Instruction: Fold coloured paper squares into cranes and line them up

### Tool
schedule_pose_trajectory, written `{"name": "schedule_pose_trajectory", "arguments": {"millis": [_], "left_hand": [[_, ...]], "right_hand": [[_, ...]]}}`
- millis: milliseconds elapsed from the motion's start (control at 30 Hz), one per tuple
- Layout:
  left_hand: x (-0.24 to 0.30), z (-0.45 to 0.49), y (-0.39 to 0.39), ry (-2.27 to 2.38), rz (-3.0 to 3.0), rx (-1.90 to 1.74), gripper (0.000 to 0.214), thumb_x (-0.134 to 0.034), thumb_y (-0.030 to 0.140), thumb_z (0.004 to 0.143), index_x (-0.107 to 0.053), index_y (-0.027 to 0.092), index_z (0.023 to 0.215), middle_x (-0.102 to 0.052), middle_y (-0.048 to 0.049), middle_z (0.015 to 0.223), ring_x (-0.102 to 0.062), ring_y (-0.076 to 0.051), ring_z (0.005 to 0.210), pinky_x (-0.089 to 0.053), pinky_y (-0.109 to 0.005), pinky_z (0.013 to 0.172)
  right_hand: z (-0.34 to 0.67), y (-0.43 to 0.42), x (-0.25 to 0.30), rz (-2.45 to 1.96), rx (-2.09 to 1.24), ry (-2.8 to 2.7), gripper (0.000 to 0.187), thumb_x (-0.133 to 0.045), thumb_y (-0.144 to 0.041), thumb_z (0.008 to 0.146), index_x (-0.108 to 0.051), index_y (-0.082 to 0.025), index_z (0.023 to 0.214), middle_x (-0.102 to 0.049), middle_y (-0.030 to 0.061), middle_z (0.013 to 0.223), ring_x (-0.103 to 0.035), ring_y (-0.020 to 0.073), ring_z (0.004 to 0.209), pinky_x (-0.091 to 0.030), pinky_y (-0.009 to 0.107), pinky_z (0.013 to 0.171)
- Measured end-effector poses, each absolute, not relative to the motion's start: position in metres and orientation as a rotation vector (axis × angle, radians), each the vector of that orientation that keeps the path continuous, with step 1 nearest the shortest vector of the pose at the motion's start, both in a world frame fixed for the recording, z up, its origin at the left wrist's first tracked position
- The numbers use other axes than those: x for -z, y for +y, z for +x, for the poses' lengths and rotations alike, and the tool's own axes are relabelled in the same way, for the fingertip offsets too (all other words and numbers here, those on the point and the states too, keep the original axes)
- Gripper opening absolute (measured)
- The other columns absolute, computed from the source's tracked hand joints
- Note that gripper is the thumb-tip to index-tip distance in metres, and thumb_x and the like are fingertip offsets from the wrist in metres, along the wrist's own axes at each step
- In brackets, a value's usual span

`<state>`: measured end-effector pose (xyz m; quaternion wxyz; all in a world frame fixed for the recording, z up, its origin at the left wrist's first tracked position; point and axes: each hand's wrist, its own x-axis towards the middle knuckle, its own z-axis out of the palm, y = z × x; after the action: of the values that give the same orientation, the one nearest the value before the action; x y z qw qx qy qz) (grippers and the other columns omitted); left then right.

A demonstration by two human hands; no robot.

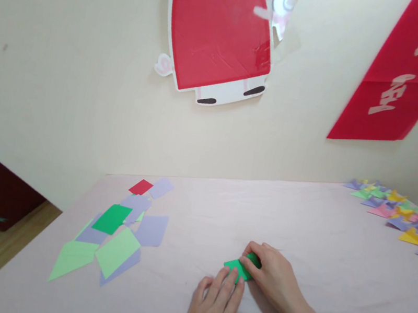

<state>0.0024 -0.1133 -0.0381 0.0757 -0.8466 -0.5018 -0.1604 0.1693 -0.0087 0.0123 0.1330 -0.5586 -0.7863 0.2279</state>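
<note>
- Head view: the green paper [232,264] lies partly hidden, its right end under the right hand [273,275] and its near edge under the left hand's fingertips; how many folds it has is hard to make out.
- The right thumb and forefinger are pinched together on the green paper's right end, where a darker patch shows; the other right fingers are mostly hidden behind.
- The left hand [212,308] lies palm down on the near side of the green paper, fingers slightly spread, tips pressing it flat, gripping nothing; its wrist is cut off by the lower edge.
- Beneath the green paper is a pale pink cloth [197,229], faintly wrinkled.
- Well left of the green paper, flat four-sided paper sheets [112,219] overlap, lilac, green and red.
- Far right of it, pointed folded paper shapes [416,238] crowd in rows, some cut off.
- Beyond it, a glossy red cut-out figure [220,36] is cropped at the top.
</note>
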Motion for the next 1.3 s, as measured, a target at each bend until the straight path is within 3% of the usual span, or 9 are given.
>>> {"name": "schedule_pose_trajectory", "arguments": {"millis": [667,833,1000,1300], "left_hand": [[0.025,0.011,-0.113,-1.590,-2.523,0.514,0.058,-0.041,0.058,0.095,-0.054,0.020,0.136,-0.050,-0.0040,0.145,-0.051,-0.025,0.127,-0.039,-0.041,0.095],[0.018,0.014,-0.111,-1.664,-2.557,0.490,0.058,-0.045,0.059,0.093,-0.055,0.020,0.134,-0.054,-0.0036,0.142,-0.053,-0.026,0.123,-0.040,-0.044,0.096],[0.015,0.014,-0.111,-1.659,-2.571,0.488,0.055,-0.047,0.058,0.092,-0.059,0.019,0.129,-0.057,-0.0051,0.139,-0.053,-0.027,0.123,-0.041,-0.045,0.096],[0.004,0.013,-0.111,-1.681,-2.602,0.486,0.054,-0.054,0.056,0.090,-0.060,0.018,0.126,-0.059,-0.0047,0.137,-0.053,-0.027,0.123,-0.041,-0.045,0.097]], "right_hand": [[0.167,-0.014,-0.003,-1.595,-0.536,-2.285,0.017,-0.051,-0.029,0.090,-0.063,-0.022,0.081,-0.064,0.0048,0.077,-0.060,0.0220,0.077,-0.040,0.031,0.070],[0.176,-0.022,-0.004,-1.341,-0.621,-2.316,0.017,-0.052,-0.024,0.090,-0.063,-0.024,0.103,-0.065,0.0070,0.098,-0.059,0.0237,0.091,-0.043,0.036,0.081],[0.184,-0.035,-0.002,-1.274,-0.641,-2.284,0.026,-0.057,-0.022,0.086,-0.065,-0.028,0.110,-0.058,0.0090,0.114,-0.054,0.0266,0.105,-0.042,0.042,0.091],[0.173,-0.034,-0.004,-1.429,-0.652,-2.211,0.029,-0.058,-0.019,0.077,-0.065,-0.025,0.105,-0.060,0.0080,0.108,-0.053,0.0275,0.101,-0.041,0.042,0.087]]}}
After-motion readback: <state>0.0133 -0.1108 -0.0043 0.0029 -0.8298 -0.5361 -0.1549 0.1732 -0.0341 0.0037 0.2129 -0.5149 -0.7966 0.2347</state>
